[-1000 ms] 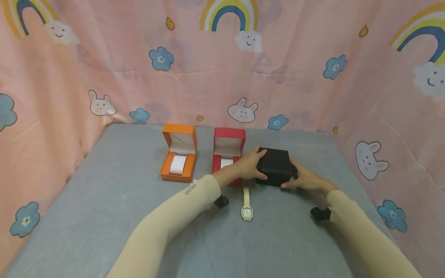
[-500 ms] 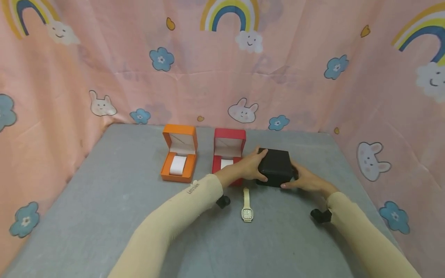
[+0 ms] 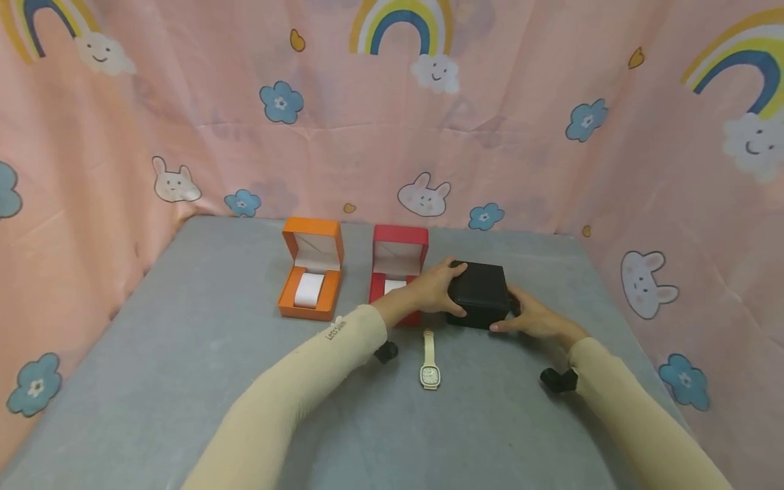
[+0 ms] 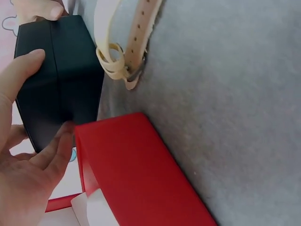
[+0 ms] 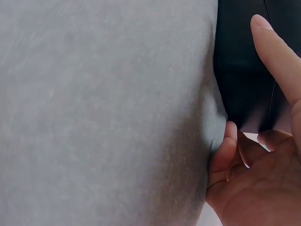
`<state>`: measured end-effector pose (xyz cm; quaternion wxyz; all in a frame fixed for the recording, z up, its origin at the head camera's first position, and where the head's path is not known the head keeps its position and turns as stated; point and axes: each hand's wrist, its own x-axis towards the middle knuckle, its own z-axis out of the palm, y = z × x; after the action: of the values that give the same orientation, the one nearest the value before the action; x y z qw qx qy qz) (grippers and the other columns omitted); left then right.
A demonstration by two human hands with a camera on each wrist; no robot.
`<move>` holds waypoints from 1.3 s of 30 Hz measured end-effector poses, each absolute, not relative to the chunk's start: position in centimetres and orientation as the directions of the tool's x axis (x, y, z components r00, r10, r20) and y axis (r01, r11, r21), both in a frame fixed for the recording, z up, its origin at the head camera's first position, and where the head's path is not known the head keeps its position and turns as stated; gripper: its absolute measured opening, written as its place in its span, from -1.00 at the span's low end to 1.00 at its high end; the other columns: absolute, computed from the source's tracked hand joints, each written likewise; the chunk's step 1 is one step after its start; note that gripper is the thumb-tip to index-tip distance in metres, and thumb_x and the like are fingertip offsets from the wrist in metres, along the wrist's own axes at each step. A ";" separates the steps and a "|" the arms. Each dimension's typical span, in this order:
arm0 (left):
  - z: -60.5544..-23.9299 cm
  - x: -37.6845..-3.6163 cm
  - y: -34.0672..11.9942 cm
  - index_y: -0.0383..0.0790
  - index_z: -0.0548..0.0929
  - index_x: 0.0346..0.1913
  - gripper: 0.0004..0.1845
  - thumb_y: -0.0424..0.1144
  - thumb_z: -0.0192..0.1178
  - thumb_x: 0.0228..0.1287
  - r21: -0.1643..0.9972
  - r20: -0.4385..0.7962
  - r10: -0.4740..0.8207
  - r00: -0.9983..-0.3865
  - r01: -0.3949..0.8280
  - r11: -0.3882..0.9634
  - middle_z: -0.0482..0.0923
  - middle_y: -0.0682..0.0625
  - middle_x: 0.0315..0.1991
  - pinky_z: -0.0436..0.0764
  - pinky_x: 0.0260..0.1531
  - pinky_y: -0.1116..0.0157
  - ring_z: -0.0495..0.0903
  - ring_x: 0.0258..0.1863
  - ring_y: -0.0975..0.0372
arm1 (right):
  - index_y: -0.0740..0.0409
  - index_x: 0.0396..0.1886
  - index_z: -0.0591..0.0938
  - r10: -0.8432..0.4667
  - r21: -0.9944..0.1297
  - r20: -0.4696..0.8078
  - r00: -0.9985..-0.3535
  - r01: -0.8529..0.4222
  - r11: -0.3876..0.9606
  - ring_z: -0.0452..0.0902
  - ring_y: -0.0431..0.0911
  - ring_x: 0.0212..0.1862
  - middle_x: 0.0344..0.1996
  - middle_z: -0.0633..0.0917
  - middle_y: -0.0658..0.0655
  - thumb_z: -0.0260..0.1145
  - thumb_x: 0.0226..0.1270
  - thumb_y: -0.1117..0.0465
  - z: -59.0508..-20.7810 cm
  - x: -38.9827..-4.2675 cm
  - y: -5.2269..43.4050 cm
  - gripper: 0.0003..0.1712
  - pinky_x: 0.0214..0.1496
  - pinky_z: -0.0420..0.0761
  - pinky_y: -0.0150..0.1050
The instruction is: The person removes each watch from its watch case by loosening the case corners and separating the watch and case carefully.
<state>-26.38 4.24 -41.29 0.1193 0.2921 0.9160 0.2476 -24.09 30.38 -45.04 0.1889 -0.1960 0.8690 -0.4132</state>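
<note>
A black watch box sits on the grey table with its lid down, held between both hands. My left hand grips its left side, thumb on the front face and fingers spread toward the back; the left wrist view shows a seam running round the box. From the right side, my right hand holds the box, its thumb at the front and its fingers bent by the side wall. Nearer to me lies a watch with a cream strap, its buckle end close to the box.
Left of the black box stands an open red watch box, partly covered by my left hand and wrist. Farther left is an open orange watch box with a white cushion inside. A pink patterned curtain borders the table.
</note>
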 end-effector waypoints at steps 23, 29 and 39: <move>-42.3 -26.1 4.2 0.03 0.21 0.58 0.07 0.06 0.56 0.03 0.554 -0.061 0.569 -0.820 0.446 0.703 0.09 -0.12 0.61 0.35 0.47 0.11 0.20 0.57 0.05 | 0.17 0.66 -0.22 -0.486 -0.817 -0.237 -0.841 -0.099 0.568 -0.16 0.40 0.60 0.63 -0.06 0.38 0.50 0.25 0.09 -45.4 -23.3 30.6 0.30 0.50 -0.04 0.44; -42.8 -26.2 3.9 0.05 0.23 0.57 0.05 0.11 0.54 0.04 0.582 -0.042 0.576 -0.816 0.448 0.678 0.09 -0.13 0.61 0.34 0.48 0.07 0.19 0.58 0.04 | 0.24 0.65 -0.16 -0.505 -0.825 -0.226 -0.833 -0.112 0.553 -0.16 0.43 0.59 0.62 -0.05 0.41 0.49 0.27 0.12 -45.7 -23.5 30.8 0.24 0.49 -0.04 0.45; -42.4 -27.0 3.4 0.09 0.26 0.56 0.00 0.10 0.52 0.07 0.637 -0.021 0.561 -0.828 0.421 0.646 0.08 -0.13 0.62 0.27 0.51 0.00 0.14 0.60 0.00 | 0.29 0.63 -0.09 -0.509 -0.817 -0.232 -0.829 -0.118 0.565 -0.14 0.44 0.59 0.60 0.00 0.44 0.43 0.34 0.11 -44.9 -24.1 30.6 0.13 0.50 0.00 0.43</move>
<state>-26.97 3.41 -42.37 0.1086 0.2725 0.9006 0.3206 -24.05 30.64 -44.88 0.2279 -0.1832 0.8547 -0.4289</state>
